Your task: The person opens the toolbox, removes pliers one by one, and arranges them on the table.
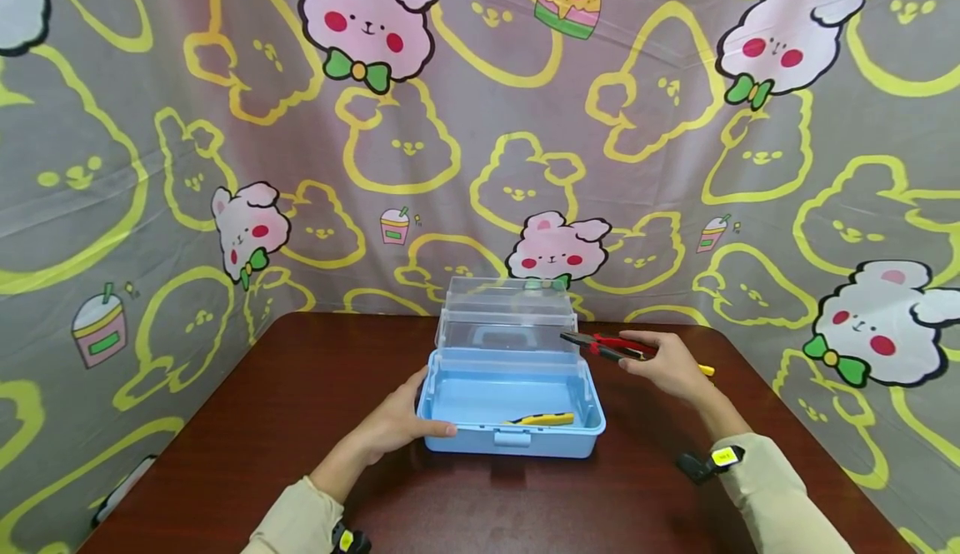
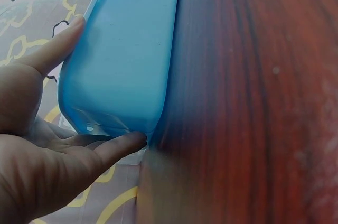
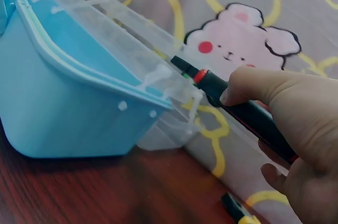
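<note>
A light blue toolbox (image 1: 513,440) stands on the table, its clear lid (image 1: 510,300) and clear trays raised at the back. Inside lies a yellow-and-black utility knife (image 1: 546,419). My left hand (image 1: 397,416) holds the toolbox at its left front corner, thumb along the front rim, another finger against the end wall (image 2: 129,138). My right hand (image 1: 670,364) grips a pair of pliers (image 1: 611,346) with red-and-black handles, raised at the right of the box. The dark tips of the pliers point left and overlap the clear trays in the head view.
A yellow-and-black tool (image 3: 240,212) lies on the table right of the toolbox, partly hidden behind my right hand in the head view. The dark red wooden table (image 1: 300,396) meets a patterned cloth (image 1: 645,171) at its back edge.
</note>
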